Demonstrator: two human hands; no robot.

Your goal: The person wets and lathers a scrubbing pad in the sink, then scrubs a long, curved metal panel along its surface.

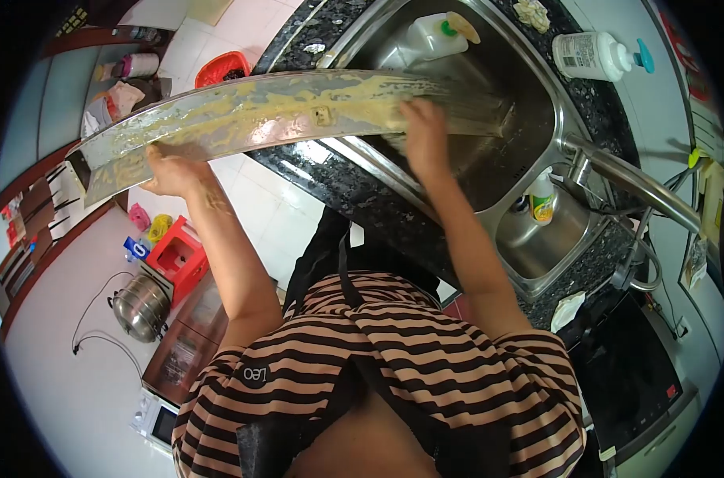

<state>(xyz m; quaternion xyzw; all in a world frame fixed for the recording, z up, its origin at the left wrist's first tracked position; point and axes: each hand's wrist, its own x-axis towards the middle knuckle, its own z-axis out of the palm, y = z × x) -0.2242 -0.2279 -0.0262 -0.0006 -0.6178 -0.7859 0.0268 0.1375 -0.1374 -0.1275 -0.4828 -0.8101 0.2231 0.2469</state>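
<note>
A long, slightly curved metal panel [258, 119], smeared with yellowish grease, slants from the left over the counter edge, its right end down in the large sink basin [529, 88]. My left hand [174, 171] grips the panel's lower edge near its left end, thumb on the greasy face. Curled against the panel's face toward the right is my right hand [425, 131], blurred by motion. Whatever lies under its fingers is hidden. A white bottle with a green neck [437, 36] lies tilted in the basin beyond the panel.
A white pump bottle [589, 57] lies on the black counter behind the sink. The faucet [633, 179] reaches out at the right. A yellow-labelled bottle [542, 199] stands in the small basin [529, 247]. A red basin [222, 68] and red stool [178, 259] are on the left.
</note>
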